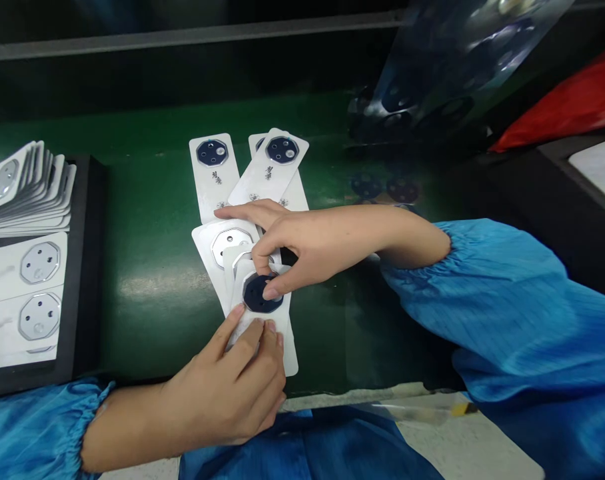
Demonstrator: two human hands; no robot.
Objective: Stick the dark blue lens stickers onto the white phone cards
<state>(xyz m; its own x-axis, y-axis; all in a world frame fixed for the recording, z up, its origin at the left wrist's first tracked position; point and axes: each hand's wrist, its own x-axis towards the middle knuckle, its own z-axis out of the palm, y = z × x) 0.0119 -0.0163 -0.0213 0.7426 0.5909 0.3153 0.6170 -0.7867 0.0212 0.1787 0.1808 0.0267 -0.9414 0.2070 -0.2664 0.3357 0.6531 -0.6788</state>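
The right hand (282, 250) is reaching in from the right, thumb and forefinger pinching together on a dark navy octagonal lens cover (260, 294) and pressing it onto a white rectangular backing card (282, 333). The left hand (237, 387) is lying half curled at the card's lower end, fingertips pinning it flat against the green work surface (147, 267). Under that card, more white cards with silvery octagonal rings (231, 241) are fanning out. Just beyond, finished white cards bearing dark lens covers (270, 167) are lying overlapped. Far left, a black tray (85, 267) is holding stacked white cards with silver rings (25, 193).
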